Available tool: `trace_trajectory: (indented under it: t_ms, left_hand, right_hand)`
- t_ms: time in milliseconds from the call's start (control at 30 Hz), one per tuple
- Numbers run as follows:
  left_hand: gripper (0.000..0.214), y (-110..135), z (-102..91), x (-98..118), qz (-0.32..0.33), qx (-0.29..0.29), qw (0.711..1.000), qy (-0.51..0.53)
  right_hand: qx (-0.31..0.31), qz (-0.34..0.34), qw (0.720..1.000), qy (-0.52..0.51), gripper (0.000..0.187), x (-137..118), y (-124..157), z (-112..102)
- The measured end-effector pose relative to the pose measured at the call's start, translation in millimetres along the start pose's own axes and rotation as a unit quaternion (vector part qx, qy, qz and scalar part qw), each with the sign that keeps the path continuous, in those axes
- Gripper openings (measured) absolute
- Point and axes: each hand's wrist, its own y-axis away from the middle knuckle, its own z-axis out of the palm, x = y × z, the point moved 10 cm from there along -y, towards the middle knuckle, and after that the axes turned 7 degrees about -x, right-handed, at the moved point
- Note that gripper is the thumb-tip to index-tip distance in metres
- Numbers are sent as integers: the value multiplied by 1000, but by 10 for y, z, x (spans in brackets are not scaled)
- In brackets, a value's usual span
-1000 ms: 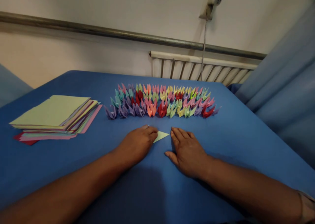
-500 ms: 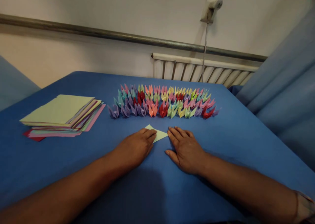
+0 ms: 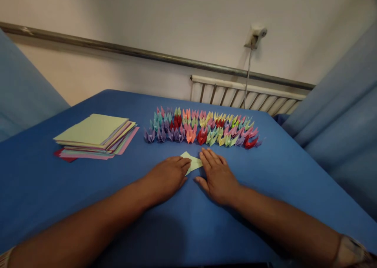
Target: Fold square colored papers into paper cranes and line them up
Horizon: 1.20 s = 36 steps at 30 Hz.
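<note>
A small pale yellow-green folded paper lies on the blue-covered table, its point toward the right. My left hand rests over the left part of it, fingers close together and bent, pinning the paper down; that part is hidden under them. At the paper's right tip is my right hand, palm down with fingers stretched and thumb apart. Its fingertips touch or cover the tip. Just beyond the hands stand several rows of colourful origami cranes.
To the left sits a stack of coloured paper sheets, with a red sheet sticking out below. Behind the blue table are a metal rail, a radiator and a wall socket with a cord. Blue curtains hang at both sides.
The view has shifted, so the table's things appear farther right and slightly lower. My right hand's fingers have slid slightly over the paper's right tip; my left hand stays on the paper.
</note>
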Motion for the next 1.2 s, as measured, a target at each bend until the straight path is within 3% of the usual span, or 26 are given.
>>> trace_trajectory:
  t_ms: [133,433,733,833,900,933,1000,1067,1100,1133,1200]
  left_hand:
    - [38,-7,13,-3,2,-6,1000,-5]
    - [34,-19,12,7,14,11,1000,6]
    - [27,-140,-74,-115,-5,44,999,13]
    - [24,-164,-115,-279,-45,75,990,112]
    - [23,-138,-120,-477,-104,115,952,265]
    - [24,-114,-91,-571,-134,137,912,363]
    - [27,-71,27,-666,-169,172,794,559]
    - [28,-74,139,-605,-161,182,667,704]
    - [28,-90,173,-538,-147,177,619,751]
    - [27,-105,193,-472,-135,172,583,782]
    - [25,-129,219,-365,-118,160,540,818]
  right_hand:
    - [-24,-9,1000,-14,75,-159,-129,99]
    - [-40,55,997,30,75,43,132,194]
    - [-6,19,997,-73,60,157,-5,101]
    - [58,17,985,-161,63,264,-31,56]
    - [117,23,960,-253,65,364,-36,10]
    - [139,27,941,-308,64,412,-40,2]
    - [145,37,895,-419,59,461,-71,47]
    - [105,31,848,-519,49,393,-128,141]
    - [77,17,824,-562,43,319,-155,182]
    - [54,-1,798,-600,39,239,-176,206]
    - [36,-18,753,-657,37,151,-198,228]
